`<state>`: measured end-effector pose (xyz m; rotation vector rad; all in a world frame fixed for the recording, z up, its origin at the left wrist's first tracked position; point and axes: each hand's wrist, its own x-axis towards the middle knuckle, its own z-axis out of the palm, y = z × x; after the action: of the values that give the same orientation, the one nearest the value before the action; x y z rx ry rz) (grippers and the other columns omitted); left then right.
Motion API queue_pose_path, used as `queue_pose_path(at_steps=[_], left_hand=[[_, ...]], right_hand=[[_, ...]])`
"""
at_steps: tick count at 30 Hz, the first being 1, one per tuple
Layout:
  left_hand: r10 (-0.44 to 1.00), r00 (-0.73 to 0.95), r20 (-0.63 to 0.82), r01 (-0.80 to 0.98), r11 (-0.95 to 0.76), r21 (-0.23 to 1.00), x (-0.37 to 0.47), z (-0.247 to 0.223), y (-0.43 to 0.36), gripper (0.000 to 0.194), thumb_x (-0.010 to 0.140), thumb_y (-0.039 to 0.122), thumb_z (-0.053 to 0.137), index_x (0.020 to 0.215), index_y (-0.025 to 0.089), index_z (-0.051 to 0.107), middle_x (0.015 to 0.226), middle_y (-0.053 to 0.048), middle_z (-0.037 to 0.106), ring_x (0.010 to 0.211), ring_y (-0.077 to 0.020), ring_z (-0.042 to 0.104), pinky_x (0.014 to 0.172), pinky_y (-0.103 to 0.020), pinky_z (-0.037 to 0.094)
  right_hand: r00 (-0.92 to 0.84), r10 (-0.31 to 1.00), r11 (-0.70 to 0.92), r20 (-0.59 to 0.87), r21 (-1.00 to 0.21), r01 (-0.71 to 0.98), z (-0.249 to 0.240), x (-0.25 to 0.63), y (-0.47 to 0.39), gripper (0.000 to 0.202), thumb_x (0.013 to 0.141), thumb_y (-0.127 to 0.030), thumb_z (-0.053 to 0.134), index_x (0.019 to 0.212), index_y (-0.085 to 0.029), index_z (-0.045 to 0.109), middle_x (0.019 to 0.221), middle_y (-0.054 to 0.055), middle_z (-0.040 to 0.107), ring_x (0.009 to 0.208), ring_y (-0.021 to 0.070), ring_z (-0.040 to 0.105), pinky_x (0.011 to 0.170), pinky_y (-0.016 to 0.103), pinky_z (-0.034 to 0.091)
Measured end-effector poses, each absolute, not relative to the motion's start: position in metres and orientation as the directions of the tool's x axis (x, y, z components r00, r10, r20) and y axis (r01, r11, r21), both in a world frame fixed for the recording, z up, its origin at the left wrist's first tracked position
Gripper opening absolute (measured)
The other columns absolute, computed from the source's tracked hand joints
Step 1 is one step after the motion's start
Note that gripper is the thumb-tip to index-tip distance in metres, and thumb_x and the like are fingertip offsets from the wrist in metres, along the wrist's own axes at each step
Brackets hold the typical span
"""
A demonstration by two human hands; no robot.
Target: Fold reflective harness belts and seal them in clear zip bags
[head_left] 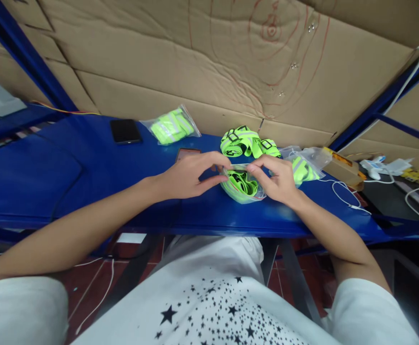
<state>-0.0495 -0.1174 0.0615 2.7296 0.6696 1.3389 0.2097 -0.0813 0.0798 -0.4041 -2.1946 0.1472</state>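
2 hands [234, 177] | grip: open bag's rim [243, 197] | green straps inside [243, 182]

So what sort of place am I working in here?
Probably a workshop or packing bench: a blue metal shelf-like worktop, brown cardboard backing sheets, and neon-yellow reflective straps in a clear plastic bag.

Clear bag [244, 194] — open, neon-green strap [243, 182] coiled inside; on blue
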Motion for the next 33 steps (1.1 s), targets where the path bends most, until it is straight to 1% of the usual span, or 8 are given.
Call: queue_pose_path(at_steps=[4,7,11,14,19,25,29,33], left_hand=[[0.497,0.511,0.701,0.285,-0.868,0.408,-0.048,0.061,-0.116,0.043,0.095,0.031,0.071,0.136,0.019,0.060,0.107,-0.008,0.074,0.089,-0.0155,0.070,0.083,-0.027,0.057],[0.530,0.471,0.705,0.253,-0.847,0.468,-0.048,0.061,-0.112,0.023,0.095,0.034,0.071,0.113,0.020,0.075,0.105,-0.009,0.076,0.095,-0.0175,0.070,0.088,-0.029,0.055],[0.711,0.240,0.661,0.155,-0.701,0.697,-0.048,0.062,-0.106,0.025,0.093,0.042,0.074,0.097,0.017,0.077,0.115,-0.012,0.077,0.109,-0.0222,0.071,0.098,-0.035,0.054],[0.821,0.158,0.548,0.052,-0.562,0.826,-0.051,0.063,-0.104,0.032,0.091,0.048,0.074,0.095,0.017,0.072,0.119,-0.013,0.077,0.111,-0.0250,0.072,0.098,-0.038,0.056],[0.816,0.173,0.551,0.055,-0.566,0.822,-0.054,0.061,-0.100,0.032,0.089,0.048,0.077,0.092,0.018,0.067,0.103,-0.008,0.079,0.100,-0.0227,0.073,0.091,-0.035,0.057],[0.816,0.200,0.543,0.024,-0.558,0.830,-0.049,0.056,-0.098,0.033,0.094,0.052,0.070,0.099,0.019,0.066,0.101,-0.006,0.076,0.092,-0.0178,0.070,0.085,-0.029,0.056],[0.827,0.209,0.521,0.064,-0.543,0.837,-0.051,0.056,-0.097,0.037,0.095,0.054,0.068,0.102,0.017,0.070,0.104,-0.008,0.075,0.095,-0.0189,0.069,0.086,-0.030,0.056],[0.841,0.219,0.494,0.051,-0.516,0.855,-0.056,0.054,-0.094,0.038,0.092,0.051,0.072,0.112,0.019,0.076,0.115,-0.009,0.075,0.110,-0.0222,0.069,0.098,-0.032,0.054]], right_hand=[[-0.620,0.314,0.949,0.719,-0.242,0.201,0.084,0.210,-0.082,0.024,0.105,-0.028,0.057,0.088,-0.020,0.072,0.078,0.001,0.073,0.070,0.0139,0.068,0.071,0.029,0.051],[-0.610,0.311,0.950,0.729,-0.225,0.216,0.088,0.215,-0.086,0.020,0.105,-0.034,0.057,0.109,-0.021,0.071,0.094,0.005,0.074,0.084,0.0178,0.068,0.082,0.034,0.053],[-0.659,0.312,0.950,0.685,-0.226,0.215,0.090,0.225,-0.086,0.050,0.091,-0.054,0.073,0.129,-0.024,0.062,0.101,0.006,0.069,0.085,0.0207,0.065,0.079,0.036,0.056],[-0.688,0.319,0.948,0.651,-0.218,0.233,0.086,0.228,-0.081,0.033,0.095,-0.042,0.071,0.123,-0.026,0.065,0.101,0.006,0.070,0.086,0.0210,0.067,0.083,0.037,0.056],[-0.787,0.236,0.969,0.570,-0.197,0.148,0.082,0.224,-0.075,0.028,0.104,-0.034,0.057,0.130,-0.025,0.062,0.113,0.008,0.071,0.097,0.0213,0.068,0.089,0.039,0.055],[-0.830,0.169,0.983,0.532,-0.035,0.177,0.086,0.228,-0.081,0.012,0.100,-0.034,0.065,0.100,-0.023,0.065,0.093,0.004,0.072,0.083,0.0194,0.066,0.079,0.036,0.052],[-0.709,0.255,0.967,0.657,-0.166,0.195,0.083,0.229,-0.082,0.013,0.096,-0.030,0.069,0.093,-0.024,0.058,0.082,0.000,0.068,0.071,0.0152,0.064,0.069,0.030,0.052],[-0.660,0.448,0.880,0.604,-0.428,0.206,0.078,0.226,-0.076,0.027,0.095,-0.036,0.072,0.115,-0.024,0.058,0.095,0.003,0.072,0.081,0.0167,0.068,0.077,0.031,0.057]])
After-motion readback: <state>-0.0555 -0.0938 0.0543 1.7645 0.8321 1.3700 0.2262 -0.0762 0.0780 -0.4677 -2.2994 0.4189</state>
